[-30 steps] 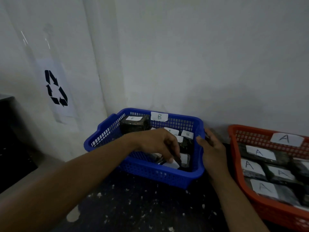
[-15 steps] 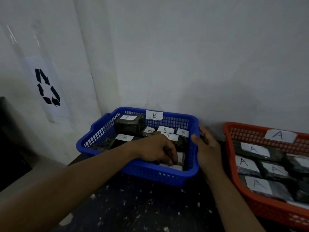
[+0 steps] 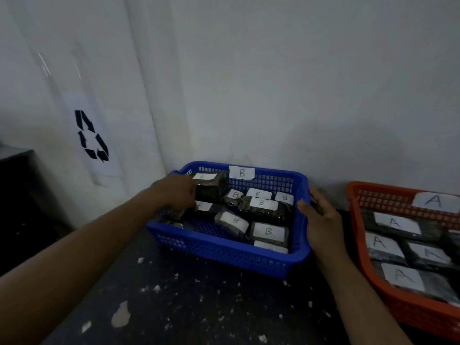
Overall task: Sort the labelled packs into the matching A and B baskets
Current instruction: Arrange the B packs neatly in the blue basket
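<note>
A blue basket (image 3: 224, 252) tagged B stands against the wall and holds several dark packs with white B labels (image 3: 268, 231). My left hand (image 3: 174, 192) reaches over its left rim and grips a tall dark pack (image 3: 211, 188) at the back left corner. Curled fingers of my right hand (image 3: 321, 220) hold the basket's right rim. To the right sits an orange basket (image 3: 358, 235) tagged A, filled with several packs labelled A (image 3: 395, 222).
Both baskets rest on a dark tabletop (image 3: 199, 307) flecked with white spots. A white wall stands close behind. A sheet with a black recycling symbol (image 3: 92, 135) hangs on the left. A dark surface (image 3: 15, 155) lies at far left.
My left hand has left the front right packs and moved to the back left corner, closing on the tall pack. My right hand stays on the basket's right rim.
</note>
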`<action>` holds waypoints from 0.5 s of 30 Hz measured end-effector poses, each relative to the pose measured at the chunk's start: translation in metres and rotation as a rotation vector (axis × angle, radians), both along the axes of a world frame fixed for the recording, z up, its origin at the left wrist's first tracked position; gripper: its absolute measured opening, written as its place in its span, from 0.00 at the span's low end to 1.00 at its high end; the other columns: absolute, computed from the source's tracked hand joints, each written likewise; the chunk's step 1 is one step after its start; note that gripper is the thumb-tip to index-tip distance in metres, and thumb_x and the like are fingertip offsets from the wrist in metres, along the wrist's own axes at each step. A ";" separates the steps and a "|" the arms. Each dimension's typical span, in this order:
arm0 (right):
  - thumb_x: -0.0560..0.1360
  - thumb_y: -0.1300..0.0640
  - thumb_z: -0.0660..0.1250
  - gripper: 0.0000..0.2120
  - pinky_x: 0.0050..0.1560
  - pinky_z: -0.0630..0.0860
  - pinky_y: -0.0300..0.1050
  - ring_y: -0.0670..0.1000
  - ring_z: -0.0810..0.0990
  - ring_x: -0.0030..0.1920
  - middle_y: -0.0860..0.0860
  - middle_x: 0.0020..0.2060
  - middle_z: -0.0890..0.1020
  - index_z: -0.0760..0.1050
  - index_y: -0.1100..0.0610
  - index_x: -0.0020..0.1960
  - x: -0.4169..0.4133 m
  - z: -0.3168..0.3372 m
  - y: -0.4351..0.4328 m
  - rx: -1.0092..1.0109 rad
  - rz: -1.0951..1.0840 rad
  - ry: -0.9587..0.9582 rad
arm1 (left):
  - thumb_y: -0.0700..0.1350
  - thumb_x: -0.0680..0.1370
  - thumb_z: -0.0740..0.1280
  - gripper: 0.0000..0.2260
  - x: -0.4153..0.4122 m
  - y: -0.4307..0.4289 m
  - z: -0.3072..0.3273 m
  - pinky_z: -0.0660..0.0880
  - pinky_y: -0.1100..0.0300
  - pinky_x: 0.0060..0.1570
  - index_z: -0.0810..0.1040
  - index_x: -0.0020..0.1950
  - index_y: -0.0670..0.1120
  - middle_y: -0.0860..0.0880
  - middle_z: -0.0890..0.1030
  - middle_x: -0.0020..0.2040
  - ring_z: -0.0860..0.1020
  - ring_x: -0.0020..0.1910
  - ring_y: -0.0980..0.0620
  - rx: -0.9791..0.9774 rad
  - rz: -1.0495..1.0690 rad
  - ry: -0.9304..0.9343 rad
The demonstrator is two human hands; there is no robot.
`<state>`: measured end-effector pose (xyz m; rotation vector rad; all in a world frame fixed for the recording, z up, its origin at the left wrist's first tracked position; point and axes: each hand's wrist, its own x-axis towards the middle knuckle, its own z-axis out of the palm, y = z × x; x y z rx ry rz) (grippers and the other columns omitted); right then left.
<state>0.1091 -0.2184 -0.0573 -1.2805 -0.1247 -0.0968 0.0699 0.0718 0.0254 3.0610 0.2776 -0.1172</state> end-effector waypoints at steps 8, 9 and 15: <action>0.77 0.63 0.66 0.17 0.31 0.76 0.32 0.39 0.83 0.37 0.35 0.36 0.83 0.74 0.42 0.55 -0.002 0.002 -0.002 -0.004 0.004 -0.004 | 0.53 0.67 0.77 0.19 0.009 0.002 -0.017 0.73 0.58 0.41 0.75 0.53 0.50 0.51 0.75 0.45 0.74 0.42 0.53 0.179 0.127 0.109; 0.77 0.63 0.66 0.17 0.31 0.76 0.33 0.39 0.83 0.37 0.37 0.37 0.84 0.74 0.43 0.58 -0.002 0.002 -0.002 0.004 0.005 -0.001 | 0.50 0.69 0.75 0.18 0.010 0.003 -0.019 0.73 0.58 0.41 0.75 0.56 0.48 0.51 0.75 0.46 0.74 0.42 0.53 0.168 0.138 0.095; 0.77 0.63 0.66 0.20 0.33 0.77 0.34 0.40 0.83 0.39 0.41 0.46 0.81 0.72 0.48 0.66 -0.002 0.001 0.000 0.028 0.003 0.019 | 0.43 0.74 0.67 0.06 0.008 0.021 -0.002 0.72 0.61 0.34 0.80 0.50 0.45 0.46 0.79 0.45 0.78 0.40 0.51 -0.070 0.198 0.019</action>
